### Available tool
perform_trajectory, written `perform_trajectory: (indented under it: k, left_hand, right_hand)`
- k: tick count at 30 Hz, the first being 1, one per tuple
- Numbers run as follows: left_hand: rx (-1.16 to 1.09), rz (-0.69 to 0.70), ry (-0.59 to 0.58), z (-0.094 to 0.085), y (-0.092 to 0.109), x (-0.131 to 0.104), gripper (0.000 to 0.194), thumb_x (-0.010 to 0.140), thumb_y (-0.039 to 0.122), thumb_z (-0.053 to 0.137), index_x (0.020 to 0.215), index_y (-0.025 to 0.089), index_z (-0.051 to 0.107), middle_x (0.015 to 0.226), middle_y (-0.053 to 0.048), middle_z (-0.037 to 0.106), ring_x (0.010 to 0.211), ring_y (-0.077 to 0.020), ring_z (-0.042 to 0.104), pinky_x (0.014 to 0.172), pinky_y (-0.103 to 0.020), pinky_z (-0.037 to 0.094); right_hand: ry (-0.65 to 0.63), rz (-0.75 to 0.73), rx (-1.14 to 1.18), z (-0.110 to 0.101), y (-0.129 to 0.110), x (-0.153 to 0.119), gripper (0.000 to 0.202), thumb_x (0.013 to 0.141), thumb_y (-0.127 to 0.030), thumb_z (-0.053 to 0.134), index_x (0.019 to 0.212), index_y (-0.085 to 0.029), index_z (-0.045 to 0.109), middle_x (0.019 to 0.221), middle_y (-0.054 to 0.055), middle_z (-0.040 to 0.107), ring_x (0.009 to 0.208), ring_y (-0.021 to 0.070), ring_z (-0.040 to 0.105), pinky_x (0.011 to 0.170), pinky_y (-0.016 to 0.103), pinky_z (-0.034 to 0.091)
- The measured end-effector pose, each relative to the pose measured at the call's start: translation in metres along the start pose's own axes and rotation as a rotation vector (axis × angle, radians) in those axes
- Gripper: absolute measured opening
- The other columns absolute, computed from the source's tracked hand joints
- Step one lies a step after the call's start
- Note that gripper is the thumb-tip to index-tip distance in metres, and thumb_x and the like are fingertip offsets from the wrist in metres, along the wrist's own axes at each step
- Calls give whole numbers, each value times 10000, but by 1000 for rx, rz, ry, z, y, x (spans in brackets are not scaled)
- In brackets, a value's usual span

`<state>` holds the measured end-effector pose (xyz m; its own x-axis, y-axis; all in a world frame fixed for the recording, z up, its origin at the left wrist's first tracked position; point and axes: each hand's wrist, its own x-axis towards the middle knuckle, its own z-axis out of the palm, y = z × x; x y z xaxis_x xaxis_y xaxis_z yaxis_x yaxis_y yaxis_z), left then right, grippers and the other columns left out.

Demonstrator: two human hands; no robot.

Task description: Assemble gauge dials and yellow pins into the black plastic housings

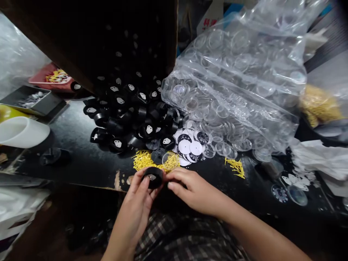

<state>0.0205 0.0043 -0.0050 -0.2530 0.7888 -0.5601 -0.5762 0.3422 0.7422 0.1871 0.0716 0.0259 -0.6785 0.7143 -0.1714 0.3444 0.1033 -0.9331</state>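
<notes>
My left hand (141, 194) grips a round black housing (153, 178) above the bench's front edge, the thumb pressed on the face with a small pale plate. My right hand (190, 186) is at the housing's right rim, fingers curled with thumb and forefinger near each other; anything between them is hidden. Just beyond lies a pile of small yellow pointers (144, 160), with a clear round cover (169, 161) partly over it. Black-and-white dial discs (187, 146) overlap behind my right hand. Many more black housings (118, 143) are heaped farther back.
A tipped dark box (136, 32) stands behind the housings. A large plastic bag (239, 79) spills clear covers rightward. More yellow pointers (236, 167) and white plates (296, 181) lie right. A white cup (24, 131) and grey tray (34, 101) stand left.
</notes>
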Motion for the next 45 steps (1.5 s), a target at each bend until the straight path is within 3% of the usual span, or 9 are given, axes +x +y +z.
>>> perform_trajectory:
  k: [8, 12, 17, 21, 28, 34, 37, 40, 45]
  left_hand:
    - [-16, 49, -100, 13, 20, 27, 324, 821, 381, 636, 1105, 234, 583, 1121, -76, 680, 1107, -257, 603, 989, -457, 446]
    - [-1, 128, -24, 6, 16, 18, 328, 809, 401, 651, 1083, 245, 563, 1090, -77, 681, 1027, -268, 642, 877, -426, 520]
    - [-24, 192, 113, 2, 10, 8, 333, 800, 426, 658, 1073, 261, 562, 1077, -58, 666, 871, -209, 671, 743, -325, 561]
    - [-54, 201, 100, -3, 18, 4, 313, 836, 480, 604, 1034, 238, 588, 1122, -66, 651, 987, -210, 630, 816, -323, 550]
    - [-106, 252, 163, -11, 32, 2, 338, 868, 484, 567, 1070, 215, 608, 1167, -78, 643, 1185, -251, 539, 982, -380, 474]
    - [-194, 249, 96, 11, 24, 17, 316, 879, 431, 576, 1083, 196, 636, 1195, -90, 635, 1215, -259, 515, 1020, -418, 441]
    - [-168, 284, 46, 17, 22, 19, 290, 889, 412, 567, 1082, 210, 642, 1206, -84, 627, 1216, -253, 508, 975, -388, 478]
    - [-127, 290, 64, 15, 22, 13, 312, 888, 440, 555, 1081, 207, 633, 1181, -98, 638, 1099, -246, 587, 863, -356, 539]
    - [-127, 177, 39, 18, 15, 7, 344, 862, 462, 584, 1054, 182, 643, 1135, -121, 658, 1099, -280, 594, 906, -411, 520]
  right_hand:
    - [76, -56, -87, -4, 3, 32, 197, 867, -86, 501, 988, -146, 645, 1017, 47, 650, 957, 140, 585, 866, 269, 451]
    - [140, -107, -161, -6, 0, 27, 211, 902, -135, 488, 1053, -160, 634, 1018, 41, 649, 947, 133, 588, 848, 263, 454]
    - [294, -191, -724, -2, -16, 55, 236, 933, -258, 479, 1097, -144, 604, 1024, 92, 637, 983, 229, 534, 861, 388, 393]
    - [270, -166, -1023, 4, -25, 84, 213, 879, -289, 554, 1003, -122, 598, 954, 121, 635, 932, 280, 511, 791, 426, 372]
    - [248, -252, -1021, -4, -20, 85, 309, 845, -304, 569, 1098, -126, 584, 986, 110, 649, 941, 278, 502, 802, 417, 343]
    - [403, -284, -824, -33, -37, 101, 454, 905, -326, 529, 1310, -127, 476, 1272, 90, 553, 1105, 256, 478, 927, 407, 340]
    - [466, -261, -754, -50, -37, 91, 420, 923, -281, 523, 1311, -126, 483, 1352, 105, 477, 1202, 250, 441, 977, 397, 335]
    - [434, -197, -643, -60, -19, 56, 237, 944, -248, 493, 1137, -166, 604, 1119, 63, 616, 1069, 199, 537, 908, 350, 380]
    - [334, -41, -644, -38, 4, 19, 188, 930, -251, 525, 1068, -188, 636, 1007, 47, 660, 961, 196, 582, 835, 352, 393]
